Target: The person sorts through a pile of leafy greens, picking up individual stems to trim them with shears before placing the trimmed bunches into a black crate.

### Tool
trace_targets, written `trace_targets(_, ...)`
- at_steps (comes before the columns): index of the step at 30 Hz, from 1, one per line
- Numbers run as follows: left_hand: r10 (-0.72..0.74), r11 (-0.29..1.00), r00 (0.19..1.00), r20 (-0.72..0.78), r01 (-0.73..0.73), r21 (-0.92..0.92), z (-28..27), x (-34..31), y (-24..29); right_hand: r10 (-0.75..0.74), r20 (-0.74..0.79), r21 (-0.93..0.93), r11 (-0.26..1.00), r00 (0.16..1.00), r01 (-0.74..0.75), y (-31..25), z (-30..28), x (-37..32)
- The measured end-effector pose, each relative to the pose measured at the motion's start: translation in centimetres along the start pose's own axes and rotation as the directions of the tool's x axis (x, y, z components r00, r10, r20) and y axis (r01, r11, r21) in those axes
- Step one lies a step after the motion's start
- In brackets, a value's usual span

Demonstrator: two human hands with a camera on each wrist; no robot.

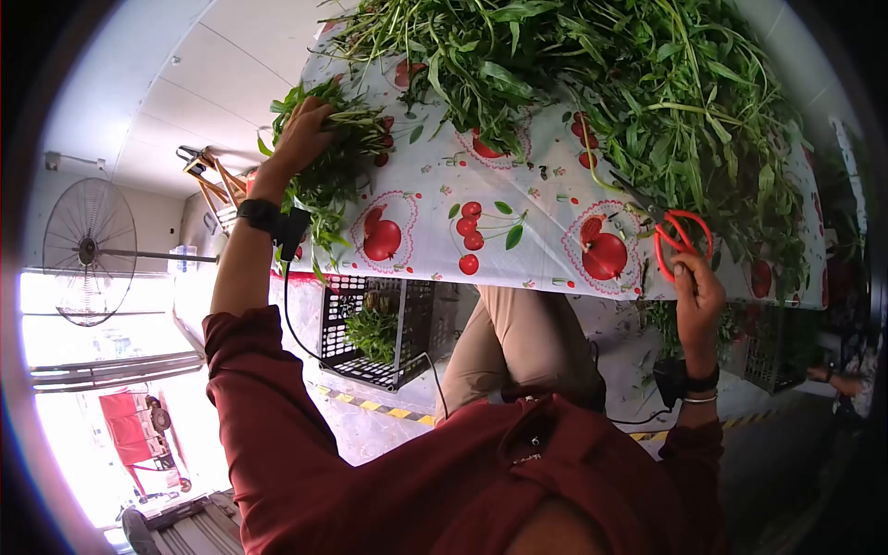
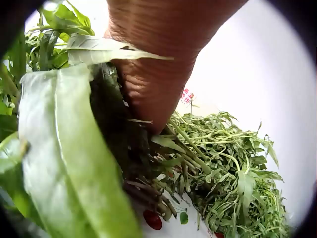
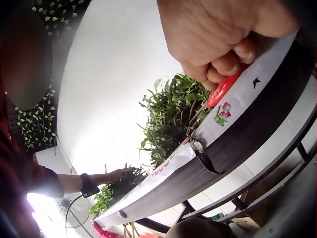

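Note:
At the table's left end, my left hand (image 1: 305, 134) grips a bunch of leafy greens (image 1: 324, 190), its cut stems pointing right. In the left wrist view the thumb (image 2: 153, 99) presses against the stems, while a big leaf (image 2: 69, 153) covers much of the bunch; the other fingers are hidden there. My right hand (image 1: 700, 301) holds scissors (image 1: 683, 242) by their red handles near the front right edge. Their dark blades point up and left, toward a large heap of greens (image 1: 638, 83). In the right wrist view, curled fingers (image 3: 228, 64) surround the red handle.
A fruit-print tablecloth (image 1: 421, 245) covers the table. Below its front edge stands a black plastic crate (image 1: 407, 324) with greens inside; another crate (image 1: 772, 347) is at the right. A standing fan (image 1: 88, 250) is at far left. Another person's arm (image 1: 837, 379) shows at far right.

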State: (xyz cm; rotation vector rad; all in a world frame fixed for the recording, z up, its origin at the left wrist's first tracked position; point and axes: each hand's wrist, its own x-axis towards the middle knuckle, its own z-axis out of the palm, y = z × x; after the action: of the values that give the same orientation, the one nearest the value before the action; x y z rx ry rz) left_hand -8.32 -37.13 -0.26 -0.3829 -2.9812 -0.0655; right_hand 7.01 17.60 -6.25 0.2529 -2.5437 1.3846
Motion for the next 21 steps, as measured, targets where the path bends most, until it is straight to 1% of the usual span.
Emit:
trace_targets(1,0.044,0.999,0.998,-0.055,-0.044,0.004,0.8,0.0,-0.3,-0.009,-0.010,-0.006,1.000,1.000,0.009,-0.1,0.0,0.0)
trace_targets(2,0.044,0.999,0.998,-0.054,-0.044,0.001,1.5,0.0,-0.7,-0.018,-0.020,-0.012,1.000,1.000,0.018,-0.1,0.1,0.0)
trace_targets(4,-0.027,0.999,0.999,0.025,0.028,-0.036,2.1,0.1,-0.3,-0.002,-0.015,-0.003,1.000,1.000,0.002,-0.4,0.0,0.0)
trace_targets(5,-0.024,0.999,0.999,0.024,0.025,-0.040,2.0,0.0,-0.2,0.012,-0.013,0.009,1.000,1.000,-0.012,-0.6,-0.1,-0.1)
trace_targets(7,-0.091,0.978,0.979,0.180,0.122,-0.172,0.9,-0.3,1.2,0.004,-0.023,-0.009,1.000,1.000,-0.004,-0.7,0.0,0.0)
trace_targets(9,-0.049,0.979,0.977,0.209,0.088,-0.184,1.4,-0.2,-0.2,0.005,-0.062,-0.053,0.999,0.998,-0.009,-0.5,0.1,0.0)
trace_targets(11,-0.082,0.931,0.969,0.233,0.158,-0.330,1.8,0.2,-1.6,-0.006,-0.042,-0.002,1.000,0.999,0.006,0.4,0.1,-0.2)
trace_targets(13,0.008,0.852,0.971,0.240,0.119,-0.510,1.8,0.8,-2.3,-0.030,-0.056,0.016,0.999,0.998,0.031,0.2,0.0,-0.2)
trace_targets(15,-0.112,0.752,0.895,0.432,0.360,-0.552,0.2,1.1,-0.9,-0.098,-0.079,0.015,0.995,0.992,0.100,0.4,0.0,-0.1)
trace_targets(16,-0.100,0.833,0.911,0.401,0.297,-0.467,0.1,1.1,-0.8,-0.096,-0.105,-0.014,0.995,0.990,0.095,0.2,-0.3,-0.2)
trace_targets(17,-0.098,0.898,0.925,0.368,0.242,-0.369,-0.2,1.1,-0.5,-0.061,-0.073,0.017,0.998,0.995,0.063,-0.1,-0.5,-0.2)
trace_targets(18,-0.083,0.897,0.930,0.359,0.226,-0.379,-0.7,0.9,0.5,-0.029,-0.032,0.055,0.998,0.999,0.031,-0.2,-0.5,-0.3)
trace_targets(19,-0.043,0.961,0.958,0.285,0.118,-0.249,-1.5,0.6,1.8,-0.033,-0.039,0.047,0.998,0.999,0.035,-0.1,-0.5,-0.3)
trace_targets(20,0.003,0.994,0.976,0.217,0.020,-0.104,-2.3,0.2,3.0,-0.032,-0.042,0.061,0.998,0.999,0.035,-0.1,-0.5,-0.3)
trace_targets(21,0.002,0.994,0.977,0.212,0.020,-0.106,-2.8,-0.1,3.7,-0.031,-0.044,0.076,0.997,0.999,0.035,-0.1,-0.4,-0.3)
